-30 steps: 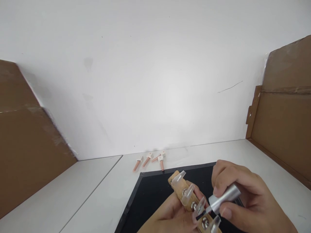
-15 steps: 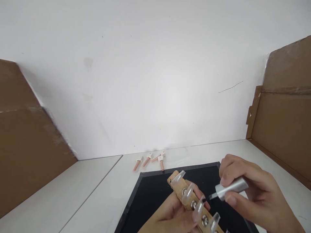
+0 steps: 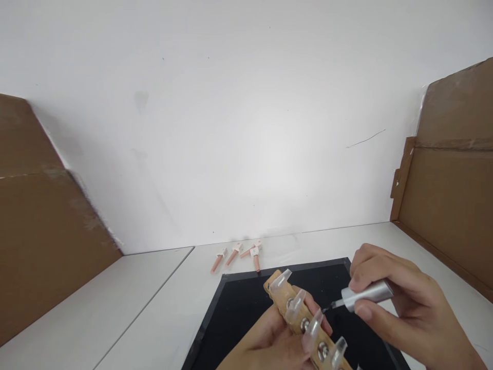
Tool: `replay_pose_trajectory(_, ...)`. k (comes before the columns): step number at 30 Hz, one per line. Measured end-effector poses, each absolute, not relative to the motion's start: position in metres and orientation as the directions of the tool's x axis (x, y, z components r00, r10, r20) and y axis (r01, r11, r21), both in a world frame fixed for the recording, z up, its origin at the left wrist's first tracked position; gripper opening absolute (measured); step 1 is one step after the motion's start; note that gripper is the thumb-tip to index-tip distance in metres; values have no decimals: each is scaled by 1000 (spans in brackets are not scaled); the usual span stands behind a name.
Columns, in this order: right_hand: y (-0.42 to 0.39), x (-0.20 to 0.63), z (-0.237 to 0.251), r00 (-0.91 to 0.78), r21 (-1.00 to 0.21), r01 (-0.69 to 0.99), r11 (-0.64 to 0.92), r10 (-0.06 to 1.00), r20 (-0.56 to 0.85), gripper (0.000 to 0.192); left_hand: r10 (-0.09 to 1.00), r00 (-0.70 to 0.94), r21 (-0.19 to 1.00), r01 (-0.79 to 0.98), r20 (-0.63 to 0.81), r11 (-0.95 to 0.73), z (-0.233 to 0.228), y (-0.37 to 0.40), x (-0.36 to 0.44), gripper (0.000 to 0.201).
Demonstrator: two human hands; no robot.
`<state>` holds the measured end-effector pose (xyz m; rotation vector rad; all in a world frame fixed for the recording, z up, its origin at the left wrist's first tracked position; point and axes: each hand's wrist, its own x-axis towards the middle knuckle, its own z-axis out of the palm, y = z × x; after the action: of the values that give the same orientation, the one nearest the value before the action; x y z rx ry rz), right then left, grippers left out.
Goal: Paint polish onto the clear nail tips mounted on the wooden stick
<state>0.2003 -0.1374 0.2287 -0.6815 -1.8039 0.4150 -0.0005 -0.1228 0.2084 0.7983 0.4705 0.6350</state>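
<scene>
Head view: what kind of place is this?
Probably a makeshift nail-practice bench, not a salon. The left hand holds a wooden holder of clear nail tips, the right hand holds a silver-handled brush, both over a black mat. Cardboard sheets screen the white table.

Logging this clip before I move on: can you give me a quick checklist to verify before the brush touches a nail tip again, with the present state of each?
1. Left hand grips the wooden holder: ok.
2. Right hand pinches the silver brush cap: ok.
3. Brush tip close to the third nail tip, apart from it: ok.
4. Clear nail tips seated on the holder: four show, ok; the lower end is cut off, cannot tell.
5. Polish load on the brush: cannot tell, too small.
6. Black mat under the work: ok.
</scene>
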Motion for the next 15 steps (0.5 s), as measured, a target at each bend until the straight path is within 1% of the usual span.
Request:
replay_pose_trajectory(2,-138,200,229,-203,-576,252,777,625,754,13,686,713,783,-341,-145,520,207,-121,-1,22)
replay_pose_trajectory(5,-139,196,237,-221,-545,253,800,596,772,9,707,698,807,-350,-114,476,209,-119,2,19)
replay_pose_trajectory(10,-141,190,250,-274,-527,252,812,582,765,13,738,671,822,-379,-73,425,217,-120,9,21)
replay_pose_trajectory(15,-138,194,242,-260,-504,309,806,581,771,11,756,653,827,-397,-51,398,211,-123,7,16)
